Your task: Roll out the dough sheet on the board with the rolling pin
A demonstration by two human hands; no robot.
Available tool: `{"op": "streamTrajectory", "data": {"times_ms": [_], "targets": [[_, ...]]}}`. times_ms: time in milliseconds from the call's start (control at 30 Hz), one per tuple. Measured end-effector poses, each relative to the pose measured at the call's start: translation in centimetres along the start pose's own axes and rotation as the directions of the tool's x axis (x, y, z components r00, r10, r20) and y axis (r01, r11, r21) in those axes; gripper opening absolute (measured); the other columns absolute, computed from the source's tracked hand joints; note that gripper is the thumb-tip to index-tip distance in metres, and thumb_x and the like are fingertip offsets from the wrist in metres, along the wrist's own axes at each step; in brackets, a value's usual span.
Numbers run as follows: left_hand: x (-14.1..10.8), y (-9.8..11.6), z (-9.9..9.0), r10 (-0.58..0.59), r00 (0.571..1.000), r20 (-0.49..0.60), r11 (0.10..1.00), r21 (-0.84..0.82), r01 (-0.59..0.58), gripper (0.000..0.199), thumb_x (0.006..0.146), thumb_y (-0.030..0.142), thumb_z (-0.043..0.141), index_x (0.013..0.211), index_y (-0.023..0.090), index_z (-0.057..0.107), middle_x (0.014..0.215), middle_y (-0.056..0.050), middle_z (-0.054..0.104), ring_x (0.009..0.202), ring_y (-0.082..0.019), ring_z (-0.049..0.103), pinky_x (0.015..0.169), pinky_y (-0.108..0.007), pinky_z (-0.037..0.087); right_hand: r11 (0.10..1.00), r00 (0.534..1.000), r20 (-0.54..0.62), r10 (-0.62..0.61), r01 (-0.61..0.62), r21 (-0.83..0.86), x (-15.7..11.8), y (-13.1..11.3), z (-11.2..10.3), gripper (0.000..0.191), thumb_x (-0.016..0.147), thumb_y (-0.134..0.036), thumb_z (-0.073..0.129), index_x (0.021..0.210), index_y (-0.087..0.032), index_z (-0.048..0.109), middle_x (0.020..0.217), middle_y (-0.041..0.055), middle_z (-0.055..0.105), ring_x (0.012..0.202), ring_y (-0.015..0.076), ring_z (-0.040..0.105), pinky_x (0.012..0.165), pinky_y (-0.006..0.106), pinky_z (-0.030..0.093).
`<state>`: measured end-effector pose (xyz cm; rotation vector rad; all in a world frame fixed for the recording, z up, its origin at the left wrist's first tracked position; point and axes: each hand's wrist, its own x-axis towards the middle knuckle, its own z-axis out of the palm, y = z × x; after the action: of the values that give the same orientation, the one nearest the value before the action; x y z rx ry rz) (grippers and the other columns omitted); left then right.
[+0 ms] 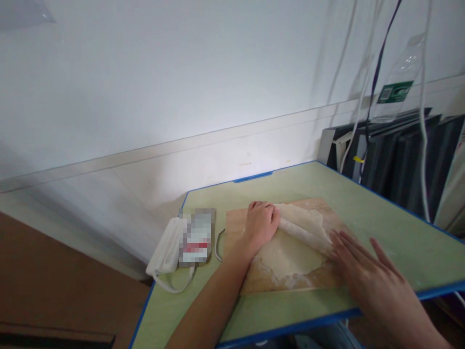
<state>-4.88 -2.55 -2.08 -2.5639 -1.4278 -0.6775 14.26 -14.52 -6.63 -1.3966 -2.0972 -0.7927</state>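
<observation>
Well to the left of the left hand (260,224), a white bag with handles (167,247) lies at the table's edge, with a blurred packet (197,236) resting against it on the side nearer the hand. Just left of that hand's wrist, a thin wire loop (218,245) lies on the green table (385,218). The left hand sits palm down, fingers curled over the left end of a rolling pin (303,233), which is wrapped in a sheet of dough (290,252). The dough spreads flat under and between both hands on a wooden board (319,281), with flour dusting the board's near edge. The right hand (366,264) lies flat and spread, its fingertips pressing on the right end of the wrapped pin; neither hand is clenched around it. Beyond the right hand, at the table's far side, stands a dark radiator-like panel (399,160), with white cables (358,111) and a clear plastic bottle (397,82) above it.
</observation>
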Motion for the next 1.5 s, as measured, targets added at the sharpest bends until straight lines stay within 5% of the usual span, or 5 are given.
{"op": "streamTrajectory", "data": {"times_ms": [433,733,967,1267,1500], "targets": [[-0.2,0.1,0.1,0.048,0.999,0.002,0.997,0.059,-0.048,0.031,0.090,0.023,0.033,0.082,0.017,0.062,0.089,-0.003,0.066,0.084,-0.017,0.057,0.083,-0.034,0.037,0.990,0.954,0.285,-0.099,0.124,-0.070,5.7,5.3,5.2,0.043,0.082,-0.010,0.029,0.114,-0.023,0.055,0.121,0.0103,0.056,0.112,0.0289,0.049,0.085,0.057,0.038],[0.3,-0.2,-0.1,0.064,0.998,0.015,0.994,0.089,-0.066,0.021,0.089,0.025,0.036,0.095,0.020,0.056,0.096,-0.003,0.064,0.088,-0.017,0.056,0.085,-0.033,0.037,0.941,0.773,0.591,0.231,-0.333,0.068,13.0,8.0,10.3,0.045,0.088,-0.036,0.029,0.120,-0.013,0.050,0.130,0.0149,0.046,0.122,0.0298,0.037,0.094,0.057,0.029],[0.2,-0.2,-0.2,0.072,0.997,0.035,0.993,0.096,-0.075,0.025,0.090,0.026,0.034,0.096,0.019,0.057,0.089,-0.003,0.066,0.082,-0.017,0.059,0.084,-0.032,0.040,0.965,0.845,0.515,0.141,-0.233,0.117,12.2,7.7,9.3,0.040,0.088,-0.027,0.028,0.110,-0.009,0.056,0.118,0.0164,0.056,0.112,0.0239,0.049,0.091,0.038,0.038],[-1.0,1.7,-0.5,0.188,0.979,0.081,0.982,0.020,-0.190,0.025,0.090,0.029,0.037,0.102,0.017,0.055,0.112,-0.007,0.059,0.102,-0.019,0.054,0.090,-0.034,0.040,0.991,0.961,0.267,0.077,-0.104,0.087,5.9,2.4,3.0,0.043,0.090,-0.029,0.025,0.120,-0.013,0.052,0.123,0.0110,0.054,0.114,0.0236,0.048,0.094,0.044,0.036],[-0.8,1.9,-0.5,0.218,0.972,0.086,0.976,0.011,-0.219,0.024,0.090,0.030,0.037,0.100,0.017,0.054,0.106,-0.007,0.061,0.100,-0.019,0.055,0.089,-0.034,0.040,0.987,0.939,0.341,0.042,-0.091,0.129,6.3,2.6,3.4,0.046,0.090,-0.040,0.028,0.122,-0.016,0.050,0.125,0.0105,0.052,0.117,0.0227,0.045,0.095,0.039,0.036]]}}
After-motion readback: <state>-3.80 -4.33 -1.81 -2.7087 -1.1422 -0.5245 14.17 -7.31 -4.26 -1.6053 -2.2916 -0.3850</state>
